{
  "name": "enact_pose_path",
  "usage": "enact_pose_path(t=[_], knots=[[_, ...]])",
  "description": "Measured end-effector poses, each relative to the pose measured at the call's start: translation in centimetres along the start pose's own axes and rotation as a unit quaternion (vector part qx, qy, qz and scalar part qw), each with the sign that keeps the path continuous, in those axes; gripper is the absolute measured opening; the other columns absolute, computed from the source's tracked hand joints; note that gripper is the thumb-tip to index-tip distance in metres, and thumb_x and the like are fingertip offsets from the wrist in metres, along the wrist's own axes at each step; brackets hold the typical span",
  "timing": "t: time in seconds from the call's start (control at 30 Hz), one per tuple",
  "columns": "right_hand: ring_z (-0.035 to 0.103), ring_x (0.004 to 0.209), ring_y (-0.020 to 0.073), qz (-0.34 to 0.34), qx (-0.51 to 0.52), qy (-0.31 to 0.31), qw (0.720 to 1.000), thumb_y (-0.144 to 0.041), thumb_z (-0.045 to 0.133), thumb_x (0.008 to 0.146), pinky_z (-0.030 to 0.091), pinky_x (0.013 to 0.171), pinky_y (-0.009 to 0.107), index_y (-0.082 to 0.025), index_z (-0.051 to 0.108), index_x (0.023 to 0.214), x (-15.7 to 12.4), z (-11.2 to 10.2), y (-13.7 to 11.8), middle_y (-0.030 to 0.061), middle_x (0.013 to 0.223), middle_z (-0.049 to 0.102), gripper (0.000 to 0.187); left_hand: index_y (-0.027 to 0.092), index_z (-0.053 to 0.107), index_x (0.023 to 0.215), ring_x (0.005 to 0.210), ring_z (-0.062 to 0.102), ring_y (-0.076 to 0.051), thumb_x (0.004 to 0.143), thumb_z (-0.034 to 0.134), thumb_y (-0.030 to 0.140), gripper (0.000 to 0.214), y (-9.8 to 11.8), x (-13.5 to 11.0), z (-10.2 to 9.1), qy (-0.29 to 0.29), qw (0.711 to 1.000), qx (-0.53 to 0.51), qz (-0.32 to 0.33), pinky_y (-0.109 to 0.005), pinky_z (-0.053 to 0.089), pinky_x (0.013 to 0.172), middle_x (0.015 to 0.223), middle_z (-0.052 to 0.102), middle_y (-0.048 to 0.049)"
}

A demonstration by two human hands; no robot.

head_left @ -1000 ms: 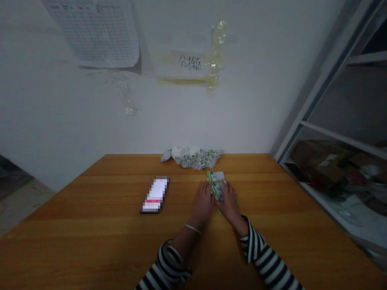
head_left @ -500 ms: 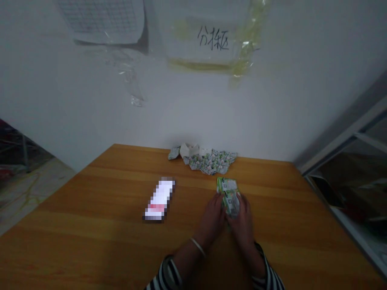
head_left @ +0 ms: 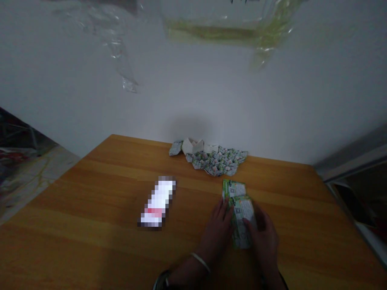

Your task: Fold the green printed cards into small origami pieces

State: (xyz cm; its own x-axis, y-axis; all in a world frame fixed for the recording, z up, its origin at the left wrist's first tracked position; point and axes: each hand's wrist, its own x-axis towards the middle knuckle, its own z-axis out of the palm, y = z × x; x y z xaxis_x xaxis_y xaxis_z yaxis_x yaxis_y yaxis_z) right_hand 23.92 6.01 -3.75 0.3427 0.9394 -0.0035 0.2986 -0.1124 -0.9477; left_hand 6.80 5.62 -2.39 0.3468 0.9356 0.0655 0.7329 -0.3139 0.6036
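Note:
Two printed leaflets in green and white lie on the wooden table: a far leaflet (head_left: 237, 188), flat and partly covered, and a longer near leaflet (head_left: 243, 213) overlapping it. My right hand (head_left: 266, 237) holds the near leaflet's right edge, its thumb on top and its fingers curled around the side. Along the left edge rests my left hand (head_left: 216, 229), fingers stretched out and fingertips touching the paper. A pale band circles the left wrist.
A heap of folded printed papers (head_left: 219, 161) lies by the wall, with white crumpled paper (head_left: 193, 146) at its left. A phone (head_left: 159, 201), blurred out, lies left of my hands. Shelving (head_left: 359, 193) stands beyond the right edge of the wooden table (head_left: 90, 213).
The view has tipped down and closer. My right hand has shifted right, the hands are further apart, and the near leaflet shows longer, reaching further toward me.

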Motion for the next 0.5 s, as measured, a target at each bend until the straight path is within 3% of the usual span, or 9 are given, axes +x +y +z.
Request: enact_pose_path(t=[0.13,0.23,0.3,0.37,0.5], knots=[[0.067,0.097,0.0289,-0.005,-0.07,0.003,0.998,-0.045,0.069,0.076,0.055,0.083,0.04,-0.017,0.057,0.13,0.4,-0.9,-0.7,0.0138,0.12,0.067,0.062,0.019,0.029,0.149,0.149,0.007,-0.031,0.089,0.056,0.015,0.065,0.1,0.0,0.1,-0.009,0.999,0.044,0.008,-0.051,0.031,0.116,0.161,0.017,-0.0125],[0.069,0.076,0.0272,0.009,-0.142,0.014,0.99,-0.051,0.067,0.077,0.056,0.07,0.04,-0.014,0.06,0.129,1.0,-2.1,-1.3,0.0138,0.1,0.074,0.064,0.015,0.032,0.147,0.148,0.008,-0.033,0.091,0.055,0.019,0.061,0.1,0.1,0.3,-0.008,0.998,0.068,0.017,-0.052,0.032,0.115,0.16,0.022,-0.0145],[0.07,0.076,0.0278,0.038,-0.1,-0.02,0.994,-0.053,0.066,0.077,0.057,0.068,0.039,-0.015,0.06,0.129,1.3,-2.8,-1.7,0.0138,0.099,0.075,0.064,0.014,0.034,0.146,0.148,0.01,-0.034,0.091,0.055,0.02,0.059,0.1,0.3,0.4,-0.003,0.997,0.074,0.025,-0.052,0.032,0.115,0.159,0.025,-0.0154],[0.071,0.086,0.0292,0.072,0.003,-0.09,0.993,-0.052,0.067,0.078,0.058,0.072,0.04,-0.017,0.06,0.13,1.3,-3.1,-2.0,0.014,0.111,0.073,0.063,0.014,0.035,0.145,0.148,0.012,-0.035,0.091,0.056,0.02,0.058,0.2,0.3,0.5,0.009,0.997,0.069,0.023,-0.053,0.033,0.114,0.158,0.026,-0.0182],[0.068,0.106,0.0307,0.102,0.137,-0.167,0.971,-0.047,0.069,0.08,0.056,0.086,0.043,-0.022,0.056,0.135,0.4,-3.0,-2.2,0.0119,0.128,0.065,0.062,0.017,0.045,0.137,0.142,0.029,-0.036,0.087,0.061,0.014,0.053,0.7,0.1,0.5,0.041,0.999,0.02,-0.007,-0.053,0.039,0.107,0.151,0.033,-0.0222]])
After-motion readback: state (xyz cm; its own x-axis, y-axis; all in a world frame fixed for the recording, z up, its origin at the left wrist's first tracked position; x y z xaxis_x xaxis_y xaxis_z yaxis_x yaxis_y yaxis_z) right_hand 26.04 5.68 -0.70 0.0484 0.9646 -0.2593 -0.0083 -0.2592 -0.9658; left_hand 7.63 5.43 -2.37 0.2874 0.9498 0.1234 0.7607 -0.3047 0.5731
